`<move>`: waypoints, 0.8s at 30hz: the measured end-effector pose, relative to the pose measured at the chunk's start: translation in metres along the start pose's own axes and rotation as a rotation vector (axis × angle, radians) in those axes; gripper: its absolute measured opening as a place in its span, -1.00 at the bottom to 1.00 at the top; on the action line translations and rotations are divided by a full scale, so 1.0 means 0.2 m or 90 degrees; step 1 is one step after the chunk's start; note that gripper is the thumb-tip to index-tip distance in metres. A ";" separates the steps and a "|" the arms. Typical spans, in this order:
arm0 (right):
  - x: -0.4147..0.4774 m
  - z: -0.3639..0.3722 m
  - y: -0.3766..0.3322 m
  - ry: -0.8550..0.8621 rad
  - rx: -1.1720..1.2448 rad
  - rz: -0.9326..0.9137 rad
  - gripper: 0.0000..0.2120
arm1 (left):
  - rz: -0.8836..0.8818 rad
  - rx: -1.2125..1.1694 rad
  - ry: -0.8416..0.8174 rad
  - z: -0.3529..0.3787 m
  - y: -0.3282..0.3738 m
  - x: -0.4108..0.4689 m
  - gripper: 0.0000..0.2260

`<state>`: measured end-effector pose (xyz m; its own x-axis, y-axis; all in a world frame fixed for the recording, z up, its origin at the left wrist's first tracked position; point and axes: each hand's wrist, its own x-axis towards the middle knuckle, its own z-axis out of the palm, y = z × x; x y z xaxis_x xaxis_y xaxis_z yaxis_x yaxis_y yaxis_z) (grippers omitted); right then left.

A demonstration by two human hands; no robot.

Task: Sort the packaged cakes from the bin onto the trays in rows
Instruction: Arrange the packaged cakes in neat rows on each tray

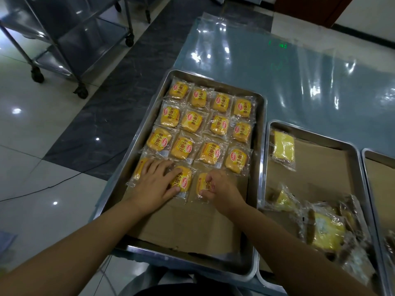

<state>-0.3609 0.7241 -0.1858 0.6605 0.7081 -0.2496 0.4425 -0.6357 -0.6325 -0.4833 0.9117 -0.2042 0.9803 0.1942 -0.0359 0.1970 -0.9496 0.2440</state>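
A steel tray (259,133) lined with brown paper holds several packaged yellow cakes (220,124) in rows of four. In the nearest row, my left hand (155,182) lies flat with straight fingers across two cakes, the fingertips on one cake (184,183). My right hand (221,186) pinches the third cake (201,182) of that row between curled fingers and thumb. The spot to the right of it shows bare paper.
A second tray (354,152) to the right holds one yellow cake (283,148) at its far end and a loose heap of packaged cakes (324,227) near me. A third tray edge (366,154) shows far right. A wheeled steel rack (64,39) stands on the floor at left.
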 end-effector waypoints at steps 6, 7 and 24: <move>-0.02 -0.02 0.00 -0.011 0.009 -0.021 -0.71 | 0.005 0.000 0.017 -0.02 0.03 0.01 -0.53; -0.03 -0.03 0.00 -0.011 0.013 -0.021 -0.70 | 0.006 0.003 0.023 -0.03 0.05 0.02 -0.52; -0.52 -0.72 0.49 0.083 -0.164 -0.040 -0.81 | 0.221 -0.123 -0.066 0.09 1.02 0.30 -0.38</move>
<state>-0.2999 0.5441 -0.1164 0.6917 0.7138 -0.1092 0.6134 -0.6606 -0.4329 -0.3847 0.7257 -0.1733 0.9863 -0.1645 -0.0143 -0.1419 -0.8884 0.4366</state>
